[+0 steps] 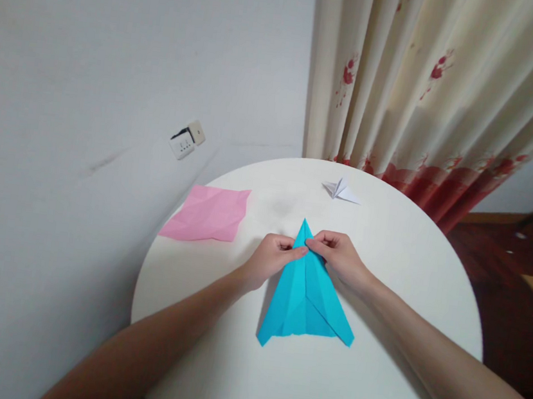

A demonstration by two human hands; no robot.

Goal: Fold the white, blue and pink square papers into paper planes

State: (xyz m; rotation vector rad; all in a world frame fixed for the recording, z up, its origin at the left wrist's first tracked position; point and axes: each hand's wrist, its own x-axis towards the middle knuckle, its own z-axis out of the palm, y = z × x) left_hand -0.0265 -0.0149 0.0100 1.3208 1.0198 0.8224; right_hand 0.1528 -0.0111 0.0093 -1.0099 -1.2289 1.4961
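Note:
A blue paper (305, 298), folded into a long triangle with its tip pointing away from me, lies on the round white table (370, 380). My left hand (271, 258) pinches its left edge near the tip. Just across the centre crease, my right hand (340, 255) pinches the right edge, and the fingertips of both hands almost meet on the paper.
A creased pink paper sheet (209, 214) lies at the table's far left edge. A small white folded paper figure (340, 190) sits at the far side. A wall with a socket (186, 141) is to the left, and a curtain (430, 90) hangs behind the table.

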